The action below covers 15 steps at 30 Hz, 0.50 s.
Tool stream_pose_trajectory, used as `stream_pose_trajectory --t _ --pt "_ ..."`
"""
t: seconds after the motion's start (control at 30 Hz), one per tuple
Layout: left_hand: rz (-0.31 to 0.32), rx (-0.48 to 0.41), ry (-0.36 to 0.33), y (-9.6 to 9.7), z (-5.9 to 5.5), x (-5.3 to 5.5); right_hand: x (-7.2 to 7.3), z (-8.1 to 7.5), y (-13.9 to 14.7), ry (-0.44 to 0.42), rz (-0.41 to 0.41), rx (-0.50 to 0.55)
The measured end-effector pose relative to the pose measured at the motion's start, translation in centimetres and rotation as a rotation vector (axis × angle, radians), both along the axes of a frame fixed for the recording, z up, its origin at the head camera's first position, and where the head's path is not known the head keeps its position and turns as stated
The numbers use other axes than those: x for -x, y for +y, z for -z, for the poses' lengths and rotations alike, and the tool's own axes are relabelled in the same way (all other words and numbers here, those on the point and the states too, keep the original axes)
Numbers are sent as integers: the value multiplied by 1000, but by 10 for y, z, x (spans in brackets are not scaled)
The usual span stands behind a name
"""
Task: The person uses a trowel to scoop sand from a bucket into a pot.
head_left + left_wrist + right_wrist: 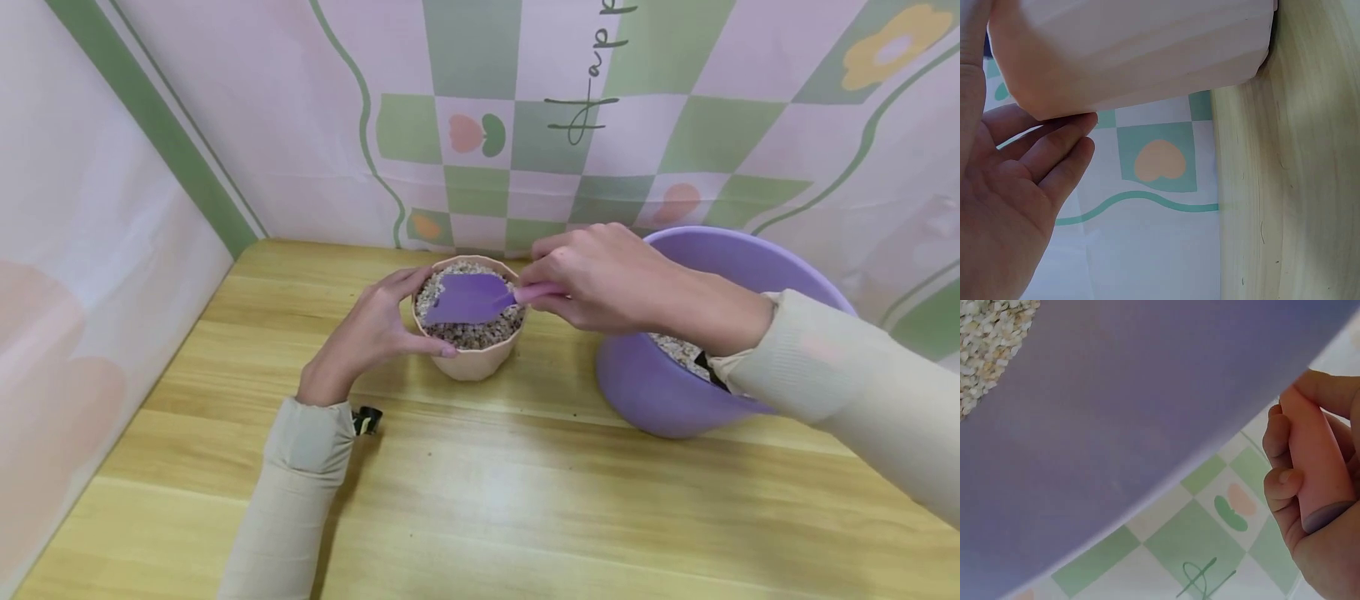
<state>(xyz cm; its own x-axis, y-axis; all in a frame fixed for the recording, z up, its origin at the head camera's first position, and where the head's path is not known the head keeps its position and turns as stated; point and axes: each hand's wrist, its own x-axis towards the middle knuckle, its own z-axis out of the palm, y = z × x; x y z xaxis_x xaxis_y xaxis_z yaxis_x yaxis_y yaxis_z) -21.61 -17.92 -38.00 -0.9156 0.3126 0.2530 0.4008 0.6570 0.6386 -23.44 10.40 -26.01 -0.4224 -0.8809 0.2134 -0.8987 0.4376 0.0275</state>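
Note:
My right hand [611,279] grips the pink handle [1319,453] of a small hand trowel [468,298]. Its purple blade lies flat over the pot's mouth, over pale gravel [480,333]; whether it touches the gravel I cannot tell. My left hand [375,329] holds the side of a peach flower pot [474,364], thumb at the near rim and fingers round the far left side. In the left wrist view, the fingertips [1085,122] touch the wall of the pot [1141,50], which stands upright on the table.
Right of the pot stands a large purple bucket [660,400] with pale gravel [988,347] inside and something dark partly hidden under the right sleeve. A patterned cloth [480,192] hangs behind the wooden table [465,500]. A small black object [367,421] shows beside the left cuff.

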Motion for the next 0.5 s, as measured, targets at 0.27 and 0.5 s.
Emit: stream_pose_trajectory --t 0.27,0.5 --pt "-7 13 -14 1 -2 -1 -8 0 17 21 -11 -9" --pt "-7 17 -13 1 -3 -1 -13 -9 34 46 1 -43"
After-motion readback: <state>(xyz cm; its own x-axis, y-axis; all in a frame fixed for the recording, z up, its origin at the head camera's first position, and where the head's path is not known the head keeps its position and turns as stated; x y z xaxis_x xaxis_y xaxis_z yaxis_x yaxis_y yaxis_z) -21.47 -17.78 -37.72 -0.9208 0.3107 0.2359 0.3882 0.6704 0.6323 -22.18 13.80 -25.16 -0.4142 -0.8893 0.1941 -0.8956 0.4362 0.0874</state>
